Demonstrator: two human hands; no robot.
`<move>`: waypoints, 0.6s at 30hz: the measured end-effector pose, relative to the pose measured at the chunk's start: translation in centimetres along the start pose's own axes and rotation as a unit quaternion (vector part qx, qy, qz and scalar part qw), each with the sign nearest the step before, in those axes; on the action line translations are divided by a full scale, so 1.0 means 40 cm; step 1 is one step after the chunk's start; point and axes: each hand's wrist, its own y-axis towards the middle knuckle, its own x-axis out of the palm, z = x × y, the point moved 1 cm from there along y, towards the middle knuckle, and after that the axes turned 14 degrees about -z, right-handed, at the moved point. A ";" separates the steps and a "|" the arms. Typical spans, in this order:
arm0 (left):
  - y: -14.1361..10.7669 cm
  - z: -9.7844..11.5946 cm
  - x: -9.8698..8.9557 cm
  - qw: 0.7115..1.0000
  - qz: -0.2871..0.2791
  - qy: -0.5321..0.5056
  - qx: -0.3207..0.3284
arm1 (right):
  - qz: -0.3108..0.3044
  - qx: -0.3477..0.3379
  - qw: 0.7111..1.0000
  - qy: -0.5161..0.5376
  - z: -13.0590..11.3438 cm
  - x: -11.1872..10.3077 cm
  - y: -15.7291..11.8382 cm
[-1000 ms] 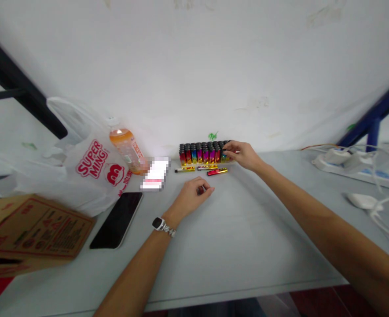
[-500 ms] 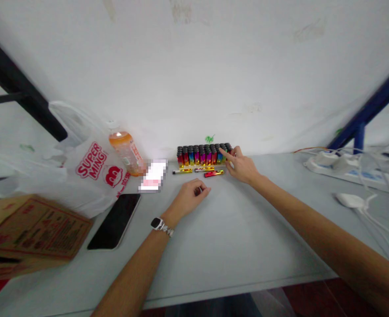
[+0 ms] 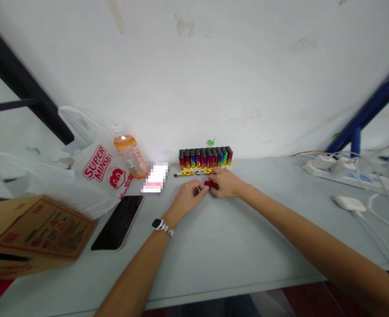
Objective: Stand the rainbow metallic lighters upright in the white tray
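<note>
Colourful lighters with black tops stand upright in tight rows against the wall. Two lighters lie flat in front of them, a yellow one at the left and another beside it. My right hand is closed round a red lighter just in front of the rows. Close to that lighter's left end is my left hand, its fingers curled with thumb and fingertips near each other; whether they hold anything is too small to tell. A watch is on my left wrist.
On the left are a carton, a white plastic bag, an orange drink bottle, a dark phone and a bright pixelated rectangle. A power strip and white cables lie at the right.
My right hand has moved left and nearer, from the right end of the rows to the red lighter, and taken hold of it. My left hand has stayed almost in place.
</note>
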 end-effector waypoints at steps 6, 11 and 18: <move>-0.002 0.002 -0.032 0.992 0.126 0.008 -0.017 | 0.089 -0.032 0.946 0.310 -0.053 0.040 -0.002; -0.003 0.004 -0.030 0.988 0.154 -0.016 -0.012 | 0.148 0.006 0.726 0.672 -0.110 0.047 0.018; 0.003 0.004 0.010 0.997 0.066 -0.033 0.008 | 0.236 0.079 0.730 0.636 -0.120 0.096 0.031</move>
